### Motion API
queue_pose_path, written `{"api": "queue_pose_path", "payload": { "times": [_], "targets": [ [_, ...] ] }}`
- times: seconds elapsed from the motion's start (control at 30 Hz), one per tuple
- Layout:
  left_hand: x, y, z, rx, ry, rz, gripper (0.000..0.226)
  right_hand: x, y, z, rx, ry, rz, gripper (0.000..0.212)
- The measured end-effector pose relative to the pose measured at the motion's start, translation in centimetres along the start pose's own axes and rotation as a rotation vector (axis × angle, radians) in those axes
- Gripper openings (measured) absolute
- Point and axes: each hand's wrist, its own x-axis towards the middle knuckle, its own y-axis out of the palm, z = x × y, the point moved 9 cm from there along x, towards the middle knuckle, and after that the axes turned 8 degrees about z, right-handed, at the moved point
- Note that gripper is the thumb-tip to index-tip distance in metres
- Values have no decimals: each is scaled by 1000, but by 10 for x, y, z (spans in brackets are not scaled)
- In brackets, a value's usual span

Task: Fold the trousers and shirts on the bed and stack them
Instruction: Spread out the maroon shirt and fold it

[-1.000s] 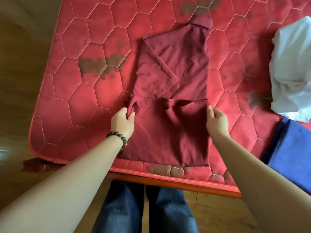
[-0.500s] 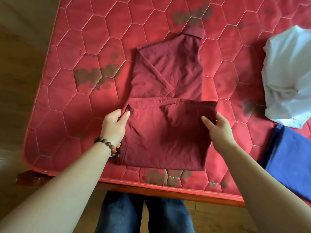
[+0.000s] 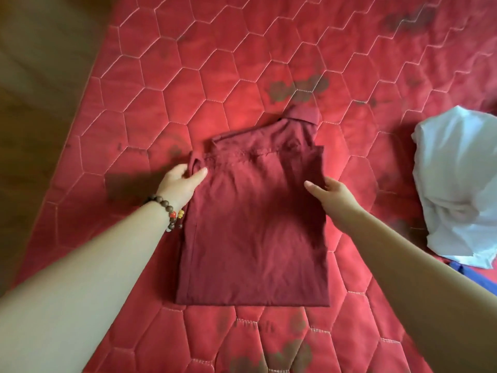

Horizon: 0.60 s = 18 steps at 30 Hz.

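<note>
At centre frame, the folded maroon shirt (image 3: 255,227) lies flat on the red quilted bed (image 3: 188,76). Left hand (image 3: 180,181) pinches its upper-left corner; right hand (image 3: 329,191) grips the right edge. White garment (image 3: 454,200) sits far right.

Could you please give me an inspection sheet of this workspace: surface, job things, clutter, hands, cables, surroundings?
Surface: red quilted mattress, hexagon stitching, dark stains.
Job's things: maroon shirt folded in a rectangle, collar at its far edge; white garment crumpled at the right; blue garment, only a corner visible.
Clutter: nothing seen.
Hands: left hand pinches the shirt's left edge, beaded bracelet on the wrist; right hand grips the right edge.
Cables: nothing seen.
Surroundings: brown floor at the left.
</note>
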Motion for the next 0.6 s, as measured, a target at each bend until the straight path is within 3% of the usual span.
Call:
{"api": "queue_pose_path", "payload": {
  "times": [0.23,0.47,0.6],
  "targets": [
    [35,-14,-27,99,174,-187,20,23,-10,27,-57,-150,-194,7],
    [50,-36,-63,-2,291,-267,8,28,-25,66,15,-275,-279,9],
    [73,-35,-78,74,272,-294,34,54,-27,81,-39,-279,-312,9]
  ]
}}
